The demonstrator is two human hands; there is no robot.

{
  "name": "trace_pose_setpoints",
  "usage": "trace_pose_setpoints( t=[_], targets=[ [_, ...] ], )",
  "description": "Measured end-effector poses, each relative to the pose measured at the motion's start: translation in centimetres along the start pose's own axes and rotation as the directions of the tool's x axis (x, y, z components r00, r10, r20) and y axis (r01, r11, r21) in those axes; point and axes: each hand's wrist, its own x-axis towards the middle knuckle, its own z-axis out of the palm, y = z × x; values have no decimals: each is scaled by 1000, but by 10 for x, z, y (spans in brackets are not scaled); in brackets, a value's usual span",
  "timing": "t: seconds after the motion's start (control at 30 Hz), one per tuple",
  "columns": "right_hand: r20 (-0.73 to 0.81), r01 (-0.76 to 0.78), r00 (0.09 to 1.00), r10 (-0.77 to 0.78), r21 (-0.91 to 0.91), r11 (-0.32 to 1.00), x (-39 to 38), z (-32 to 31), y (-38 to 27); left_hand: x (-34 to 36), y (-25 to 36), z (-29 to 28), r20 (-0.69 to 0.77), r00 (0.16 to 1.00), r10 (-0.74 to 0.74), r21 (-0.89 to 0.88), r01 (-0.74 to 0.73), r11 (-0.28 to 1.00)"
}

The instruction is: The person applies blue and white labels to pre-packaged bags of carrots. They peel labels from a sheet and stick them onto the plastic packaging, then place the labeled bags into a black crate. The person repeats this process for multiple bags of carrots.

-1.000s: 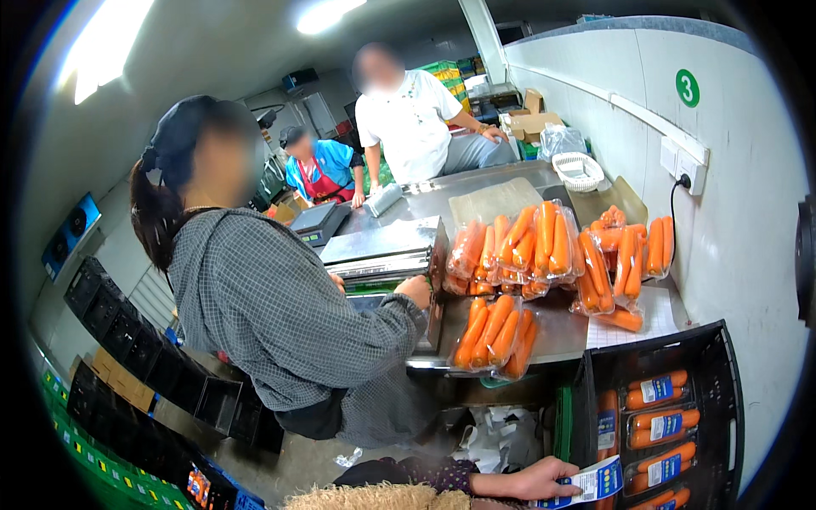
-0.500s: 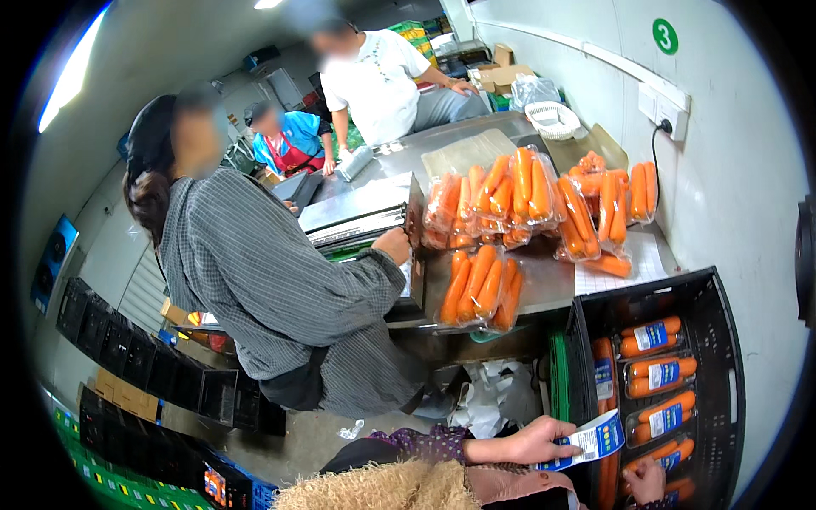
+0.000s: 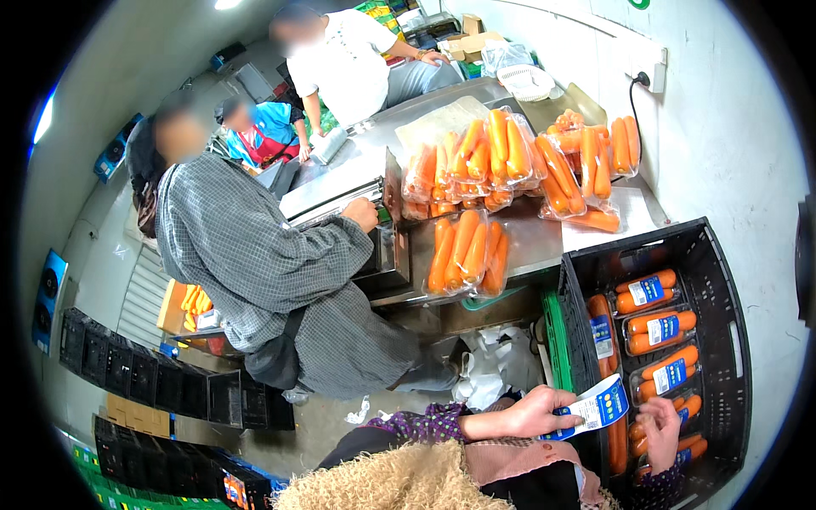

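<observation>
My left hand (image 3: 541,414) pinches a strip of blue-and-white labels (image 3: 599,410) between thumb and fingers, over the near left side of a black crate (image 3: 571,293). Inside that crate, wrapped carrot packs with blue-and-white labels lie in a column, among them a labelled carrot pack (image 3: 648,291) at the far end. More carrots stand along the crate's left wall. My right hand (image 3: 659,433) is above the nearer packs, its fingers bent and somewhat apart, with nothing visible in them. It partly covers the packs below.
Unlabelled bagged carrots (image 3: 489,157) are heaped on the metal table (image 3: 535,242). A person in a grey checked top (image 3: 263,246) stands at a machine on the left. Two more people are beyond. Crumpled white film (image 3: 497,365) lies on the floor; a wall (image 3: 722,153) borders the right.
My right hand has lifted off a nearer carrot pack, and a label shows beside its fingers. My left hand keeps the label strip. The whole view has shifted slightly.
</observation>
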Motion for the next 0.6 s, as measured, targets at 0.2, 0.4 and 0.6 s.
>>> trace_pose_setpoints(
  t=[0.2, 0.4, 0.6],
  targets=[
    [236, 36, 968, -87, 214, 976, -20, 28, -22, 1, 5, 8, -2, 985, 172, 62, -171, 983],
    [210, 90, 966, -152, 280, 956, -25, 41, -42, 3, 7, 12, 72, 969, 236, 164, -245, 956],
    [75, 52, 994, -74, 260, 964, -32, 41, -49, 5, 20, 15, -15, 940, 341, 237, -328, 914]
  ],
)
